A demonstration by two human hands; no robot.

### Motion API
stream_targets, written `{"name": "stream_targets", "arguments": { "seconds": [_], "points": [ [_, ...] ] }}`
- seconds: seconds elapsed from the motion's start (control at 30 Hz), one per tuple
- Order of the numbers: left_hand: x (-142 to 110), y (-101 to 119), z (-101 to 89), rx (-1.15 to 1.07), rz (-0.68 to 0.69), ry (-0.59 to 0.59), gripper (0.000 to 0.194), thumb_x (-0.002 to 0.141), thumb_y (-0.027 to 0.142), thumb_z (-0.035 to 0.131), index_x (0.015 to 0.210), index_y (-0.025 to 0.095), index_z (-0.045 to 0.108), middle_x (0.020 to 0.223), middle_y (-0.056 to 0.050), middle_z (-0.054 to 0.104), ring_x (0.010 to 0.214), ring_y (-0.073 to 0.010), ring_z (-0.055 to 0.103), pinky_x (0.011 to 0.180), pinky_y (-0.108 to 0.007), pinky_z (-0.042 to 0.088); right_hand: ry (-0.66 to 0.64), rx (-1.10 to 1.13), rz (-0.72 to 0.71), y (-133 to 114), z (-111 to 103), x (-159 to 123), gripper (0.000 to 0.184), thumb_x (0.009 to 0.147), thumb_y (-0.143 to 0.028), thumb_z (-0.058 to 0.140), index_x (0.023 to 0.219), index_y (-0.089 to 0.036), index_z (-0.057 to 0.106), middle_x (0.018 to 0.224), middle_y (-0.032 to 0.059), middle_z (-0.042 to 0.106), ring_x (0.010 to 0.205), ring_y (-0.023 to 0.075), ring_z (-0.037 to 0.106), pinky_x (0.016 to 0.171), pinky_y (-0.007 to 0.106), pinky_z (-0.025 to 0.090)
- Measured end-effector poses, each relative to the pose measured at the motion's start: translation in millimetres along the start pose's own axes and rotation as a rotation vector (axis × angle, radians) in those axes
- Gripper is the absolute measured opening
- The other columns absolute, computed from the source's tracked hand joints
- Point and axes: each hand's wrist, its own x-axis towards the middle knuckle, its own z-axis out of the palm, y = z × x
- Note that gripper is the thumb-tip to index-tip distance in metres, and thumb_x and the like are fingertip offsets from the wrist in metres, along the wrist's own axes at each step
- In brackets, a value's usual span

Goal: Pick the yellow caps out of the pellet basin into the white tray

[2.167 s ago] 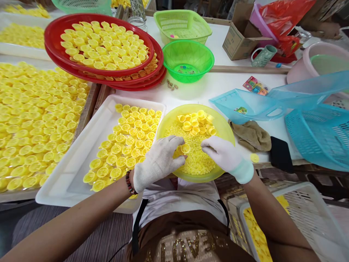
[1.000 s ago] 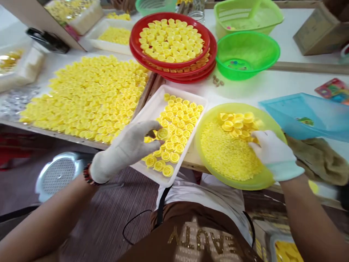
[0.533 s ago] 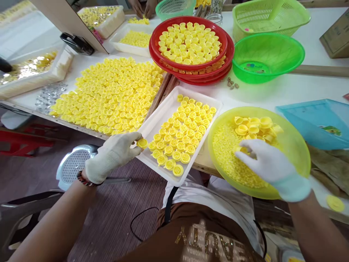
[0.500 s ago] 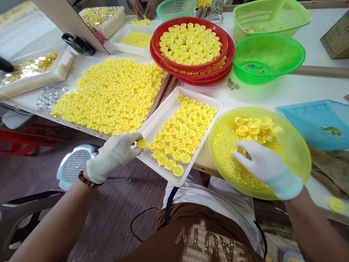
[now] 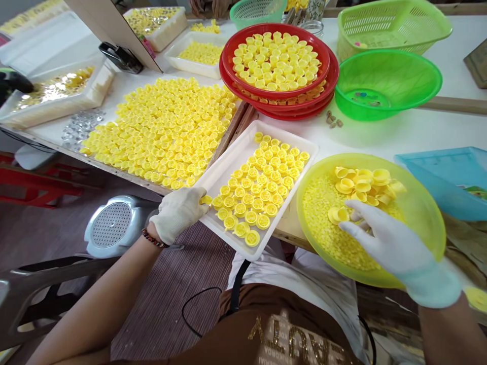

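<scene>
My left hand (image 5: pixel 180 213), in a white glove, pinches a small yellow plastic cup (image 5: pixel 206 201) at the left rim of a white tray (image 5: pixel 225 161). Rows of similar cups filled with yellow bits (image 5: pixel 257 204) stand in that tray. Over a yellow bowl (image 5: pixel 431 223) my gloved right hand (image 5: pixel 395 248) has thumb and fingers apart. Just off its fingertips lies a loose yellow cup (image 5: pixel 337 216), on a bed of small yellow granules (image 5: pixel 319 203). A heap of empty yellow cups (image 5: pixel 363 182) rests at the far side of the bowl.
Stacked red trays (image 5: pixel 331 76) of yellow cups stand behind, beside a green bowl (image 5: pixel 388 83) and a green basket (image 5: pixel 391 25). Many more cups (image 5: pixel 163 132) cover the left table. A blue scoop (image 5: pixel 445 172) lies right; a grey stool (image 5: pixel 114 223) stands lower left.
My left hand carried a cup from over the bowl leftward to the tray's left edge. My right hand went among the cups in the bowl; its fingers have since spread. The view swung left.
</scene>
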Motion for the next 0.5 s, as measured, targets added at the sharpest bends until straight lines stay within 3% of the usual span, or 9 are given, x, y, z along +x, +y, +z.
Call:
{"name": "stream_targets", "arguments": {
  "seconds": [0.13, 0.27, 0.4, 0.5],
  "points": [
    [8.7, -3.4, -1.6, 0.022, 0.054, -0.068, 0.034, 0.086, 0.044, 0.051, 0.104, 0.019, 0.066, 0.091, -0.014, 0.071, 0.086, -0.0313, 0.069, 0.069, -0.036, 0.047, -0.012, 0.042, 0.006, -3.6, -2.9, -0.6, 0.06, 0.092, -0.064, 0.048, 0.131, -0.02, 0.056, 0.104, 0.0096, 0.071, 0.083, 0.0253, 0.07, 0.081, 0.041, 0.055],
    [13.1, -5.8, -6.5, 0.03, 0.135, -0.126, 0.033, 0.091, 0.034, 0.04, 0.097, 0.02, 0.069, 0.091, -0.013, 0.071, 0.086, -0.0302, 0.069, 0.072, -0.038, 0.048, 0.026, -0.005, -0.007, -2.0, -8.9, -1.7, 0.056, 0.093, -0.062, 0.047, 0.128, -0.02, 0.058, 0.101, 0.0094, 0.072, 0.088, 0.0277, 0.07, 0.082, 0.042, 0.054],
    [19.2, -4.6, -9.7, 0.074, 0.109, -0.178, 0.035, 0.089, 0.029, 0.04, 0.102, 0.019, 0.071, 0.096, -0.014, 0.072, 0.088, -0.03, 0.069, 0.075, -0.038, 0.049, 0.045, -0.073, 0.047, 12.2, -14.4, -4.8, 0.052, 0.093, -0.059, 0.043, 0.119, -0.019, 0.063, 0.104, 0.0127, 0.073, 0.096, 0.0316, 0.07, 0.086, 0.046, 0.054],
    [24.4, -2.6, -12.0, 0.078, 0.115, -0.193, 0.034, 0.086, 0.028, 0.044, 0.102, 0.019, 0.073, 0.099, -0.014, 0.072, 0.09, -0.0305, 0.069, 0.076, -0.038, 0.05, -0.038, -0.1, 0.089, 29.4, -12.8, -8.6, 0.047, 0.09, -0.057, 0.045, 0.112, -0.021, 0.065, 0.11, 0.0146, 0.074, 0.103, 0.035, 0.069, 0.091, 0.048, 0.053]
  ]
}}
